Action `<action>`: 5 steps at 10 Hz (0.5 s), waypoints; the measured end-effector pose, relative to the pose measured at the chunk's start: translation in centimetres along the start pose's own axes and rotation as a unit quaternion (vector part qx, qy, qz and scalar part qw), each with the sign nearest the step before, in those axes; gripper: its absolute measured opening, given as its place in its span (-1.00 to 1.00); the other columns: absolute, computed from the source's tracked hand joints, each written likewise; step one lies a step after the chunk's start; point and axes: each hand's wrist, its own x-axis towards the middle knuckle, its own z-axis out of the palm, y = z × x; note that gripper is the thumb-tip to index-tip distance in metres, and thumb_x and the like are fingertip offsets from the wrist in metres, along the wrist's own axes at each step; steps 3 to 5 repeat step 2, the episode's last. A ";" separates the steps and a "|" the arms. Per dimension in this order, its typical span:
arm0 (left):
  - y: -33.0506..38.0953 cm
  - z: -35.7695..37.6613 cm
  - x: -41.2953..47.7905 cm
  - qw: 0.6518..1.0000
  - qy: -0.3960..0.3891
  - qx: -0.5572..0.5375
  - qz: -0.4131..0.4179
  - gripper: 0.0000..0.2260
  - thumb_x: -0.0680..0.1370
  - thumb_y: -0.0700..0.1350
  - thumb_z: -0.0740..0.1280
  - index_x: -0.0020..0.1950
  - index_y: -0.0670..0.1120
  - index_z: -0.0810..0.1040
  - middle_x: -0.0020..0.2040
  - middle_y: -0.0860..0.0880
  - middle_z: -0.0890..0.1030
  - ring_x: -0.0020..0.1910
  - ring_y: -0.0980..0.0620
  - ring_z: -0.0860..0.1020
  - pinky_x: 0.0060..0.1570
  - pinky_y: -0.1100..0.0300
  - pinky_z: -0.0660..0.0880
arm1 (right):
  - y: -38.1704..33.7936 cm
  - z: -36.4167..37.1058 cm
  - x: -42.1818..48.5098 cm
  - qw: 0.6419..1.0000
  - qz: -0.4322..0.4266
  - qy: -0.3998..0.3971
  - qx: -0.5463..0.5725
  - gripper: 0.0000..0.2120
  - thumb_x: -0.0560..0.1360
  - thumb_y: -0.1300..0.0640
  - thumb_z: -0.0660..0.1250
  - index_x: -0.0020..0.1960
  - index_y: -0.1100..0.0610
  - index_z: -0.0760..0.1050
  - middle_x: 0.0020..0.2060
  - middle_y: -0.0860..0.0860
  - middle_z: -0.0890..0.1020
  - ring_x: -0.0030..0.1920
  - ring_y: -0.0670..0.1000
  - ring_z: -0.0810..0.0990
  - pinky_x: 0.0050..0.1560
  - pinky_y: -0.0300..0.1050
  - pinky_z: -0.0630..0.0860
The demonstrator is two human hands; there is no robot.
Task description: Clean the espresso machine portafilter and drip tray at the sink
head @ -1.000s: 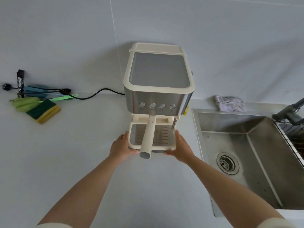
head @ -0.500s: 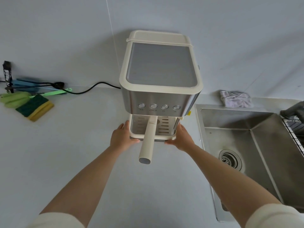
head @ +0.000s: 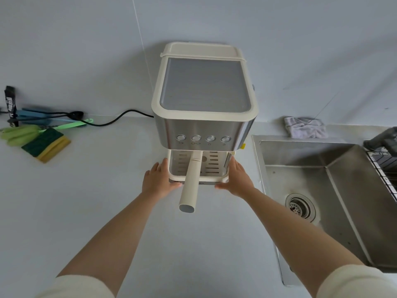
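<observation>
A cream and steel espresso machine point(head: 204, 125) stands on the white counter against the wall. Its cream portafilter handle point(head: 191, 186) sticks out toward me from under the button panel. Below it sits the drip tray point(head: 214, 180) with a slotted grate. My left hand point(head: 158, 181) holds the tray's left side, its thumb on the front edge. My right hand point(head: 237, 179) holds the right side in the same way, thumb at the front corner. The portafilter's basket is hidden under the machine.
A steel sink point(head: 343, 190) with a drain point(head: 299, 206) lies right of the machine, with a dark faucet point(head: 382, 139) and wire rack point(head: 384, 166) at its far right. A grey cloth point(head: 305, 126) lies behind it. A green-yellow sponge point(head: 46, 145), brushes and a black cable point(head: 120, 119) lie at left.
My head has moved closer and higher over the machine, so the tray shows less. Both hands stay on the drip tray's sides.
</observation>
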 end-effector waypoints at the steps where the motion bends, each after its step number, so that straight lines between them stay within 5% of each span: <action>1: 0.2 -0.5 -1.1 1.000 -0.011 0.016 0.004 -0.29 0.43 0.07 0.37 0.44 -0.17 0.12 0.33 -0.13 0.38 0.31 -0.12 0.33 0.13 0.01 0.35 | 0.1 -0.7 -1.5 1.000 0.004 0.003 -0.020 0.05 0.34 -0.09 0.46 0.51 0.19 -0.18 0.52 0.06 0.04 0.51 0.07 0.01 0.49 0.03 0.10; 2: 0.3 -0.7 -2.4 0.997 -0.014 0.069 0.000 -0.26 0.48 0.09 0.30 0.49 -0.16 -0.01 0.48 -0.13 0.19 0.45 -0.12 0.16 0.31 -0.04 0.25 | 0.3 -0.9 -3.2 0.999 0.005 0.002 -0.053 0.05 0.40 -0.17 0.36 0.49 0.20 -0.32 0.52 0.08 -0.17 0.52 0.07 -0.16 0.50 -0.01 -0.08; 5: 0.3 -0.7 -2.4 0.997 -0.014 0.069 0.000 -0.26 0.48 0.09 0.30 0.49 -0.16 -0.01 0.48 -0.13 0.19 0.45 -0.12 0.16 0.31 -0.04 0.25 | 0.3 -0.9 -3.2 0.999 0.005 0.002 -0.053 0.05 0.40 -0.17 0.36 0.49 0.20 -0.32 0.52 0.08 -0.17 0.52 0.07 -0.16 0.50 -0.01 -0.08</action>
